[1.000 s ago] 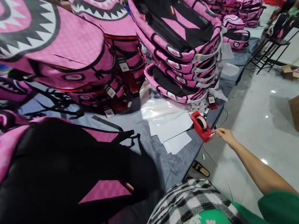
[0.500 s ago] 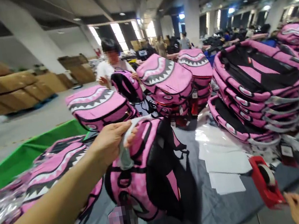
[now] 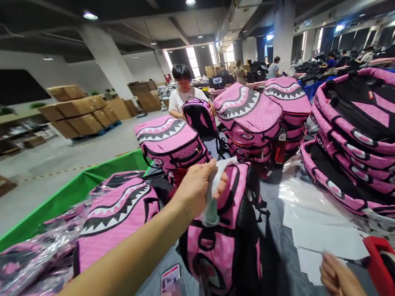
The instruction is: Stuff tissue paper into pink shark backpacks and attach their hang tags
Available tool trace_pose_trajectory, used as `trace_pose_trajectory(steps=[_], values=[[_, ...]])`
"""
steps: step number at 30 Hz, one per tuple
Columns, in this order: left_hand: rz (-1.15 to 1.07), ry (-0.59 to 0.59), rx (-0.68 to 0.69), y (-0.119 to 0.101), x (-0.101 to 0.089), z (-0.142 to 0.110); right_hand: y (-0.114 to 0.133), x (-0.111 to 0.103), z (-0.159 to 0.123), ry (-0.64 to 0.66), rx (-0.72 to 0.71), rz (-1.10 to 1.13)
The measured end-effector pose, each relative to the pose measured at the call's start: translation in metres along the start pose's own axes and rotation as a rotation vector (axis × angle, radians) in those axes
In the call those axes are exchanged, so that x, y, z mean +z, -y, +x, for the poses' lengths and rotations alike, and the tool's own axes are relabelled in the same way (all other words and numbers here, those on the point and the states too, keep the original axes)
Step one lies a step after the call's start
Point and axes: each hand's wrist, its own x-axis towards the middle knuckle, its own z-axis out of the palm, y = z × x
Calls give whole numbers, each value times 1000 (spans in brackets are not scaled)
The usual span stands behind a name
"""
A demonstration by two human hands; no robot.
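Note:
My left hand (image 3: pixel 197 187) is closed on a white cloth or folded sheet (image 3: pixel 213 193) and rests on top of an upright pink and black shark-mouth backpack (image 3: pixel 224 234) on the grey table. My right hand (image 3: pixel 339 282) sits low at the bottom edge with its fingers curled, just left of a red tape dispenser (image 3: pixel 386 268) and over the white sheets (image 3: pixel 325 230). What the right hand holds, if anything, is hidden.
Stacks of pink shark backpacks (image 3: pixel 374 138) crowd the right and the far side (image 3: pixel 249 119). Bagged backpacks (image 3: pixel 113 212) fill a green bin (image 3: pixel 55 204) on the left. Another person (image 3: pixel 185 94) stands across the table holding a backpack. Cardboard boxes (image 3: pixel 78 112) line the back.
The view lifted from the table edge to the room. My left hand came in gripping the cloth on the backpack. My right hand left the tape dispenser and moved leftward over the sheets.

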Motion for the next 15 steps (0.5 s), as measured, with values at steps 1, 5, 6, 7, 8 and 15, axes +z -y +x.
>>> trace_pose_trajectory(steps=[1,5,6,7,8,15], values=[[11,26,-6,1,3,-4,23,10,12,-13,23,94],[19,154,-20,10,12,-13,137,49,62,213,2,308],[10,175,-9,13,13,-14,161,59,74,271,-43,302],[1,189,9,15,14,-14,179,70,84,309,-76,292],[-3,203,32,17,16,-14,192,80,93,336,-98,279],[-40,319,111,30,24,-13,189,111,114,416,-99,223]])
